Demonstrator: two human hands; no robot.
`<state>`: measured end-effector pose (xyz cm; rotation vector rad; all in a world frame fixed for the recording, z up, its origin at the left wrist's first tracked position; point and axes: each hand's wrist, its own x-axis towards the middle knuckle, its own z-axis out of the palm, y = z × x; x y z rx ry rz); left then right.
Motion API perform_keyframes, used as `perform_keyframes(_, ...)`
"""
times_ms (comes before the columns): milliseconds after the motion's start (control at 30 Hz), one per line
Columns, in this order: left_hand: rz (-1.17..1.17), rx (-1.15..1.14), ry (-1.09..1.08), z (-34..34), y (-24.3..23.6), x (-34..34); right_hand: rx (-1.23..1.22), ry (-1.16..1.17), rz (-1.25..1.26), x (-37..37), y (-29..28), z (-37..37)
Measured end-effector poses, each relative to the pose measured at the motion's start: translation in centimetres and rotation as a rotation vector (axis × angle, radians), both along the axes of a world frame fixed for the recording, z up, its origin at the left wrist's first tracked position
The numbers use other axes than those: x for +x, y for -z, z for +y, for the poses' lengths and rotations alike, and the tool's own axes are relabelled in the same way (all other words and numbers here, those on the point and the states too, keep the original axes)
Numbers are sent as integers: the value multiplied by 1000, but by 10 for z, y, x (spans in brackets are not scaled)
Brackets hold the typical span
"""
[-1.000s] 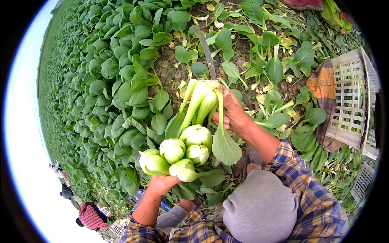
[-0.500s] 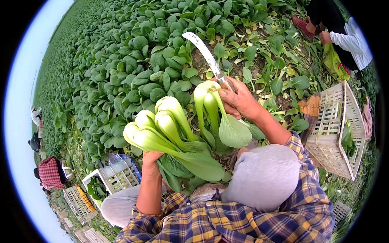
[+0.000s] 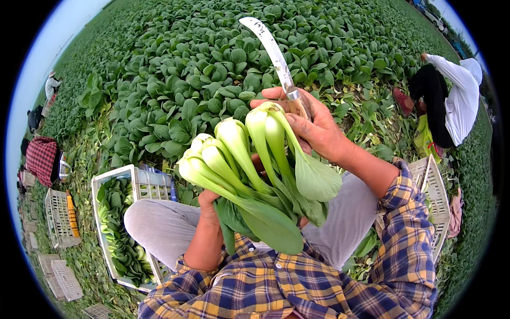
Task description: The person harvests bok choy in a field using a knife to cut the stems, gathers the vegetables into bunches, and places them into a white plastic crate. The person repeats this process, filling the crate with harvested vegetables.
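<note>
My left hand [image 3: 208, 206] is wrapped round the underside of a bunch of several bok choy [image 3: 228, 159], their pale stem bases up and their green leaves hanging toward my lap. Most of its fingers are hidden behind the stalks. In my right hand [image 3: 325, 133] is a harvesting knife [image 3: 275, 56]: its curved, dirt-flecked blade points up and away from me, and part of the wooden handle shows. The same hand lies against the rightmost bok choy [image 3: 273, 130], which touches the bunch. Whether those fingers also grip that head is hard to see.
Left of my knee stands a white crate [image 3: 133, 186] holding leafy bok choy. More crates [image 3: 59, 218] lie farther left, and another crate [image 3: 433, 207] is by my right elbow. Growing plants [image 3: 212, 69] spread ahead. One co-worker in white [image 3: 459, 95] crouches at right; others are at far left.
My right hand has brought its bok choy leftward against the bunch, closing the gap between them. The view has tilted, showing more of my legs and the left crate. The co-worker at right now shows more fully.
</note>
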<state>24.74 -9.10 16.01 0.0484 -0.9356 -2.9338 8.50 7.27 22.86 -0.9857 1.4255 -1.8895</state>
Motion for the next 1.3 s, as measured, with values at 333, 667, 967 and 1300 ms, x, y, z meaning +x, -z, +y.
perform_keyframes(333,-137,-11,-56,-10,12,36,193,-89,76,22,-23,13)
perform_keyframes(667,-185,40,52,8,29,29,276,39,-151,17,5,8)
perform_keyframes(967,-247,115,168,14,40,38,256,288,53,20,23,-6)
perform_keyframes(1300,-189,265,110,13,-25,84,279,271,219,46,-15,-29)
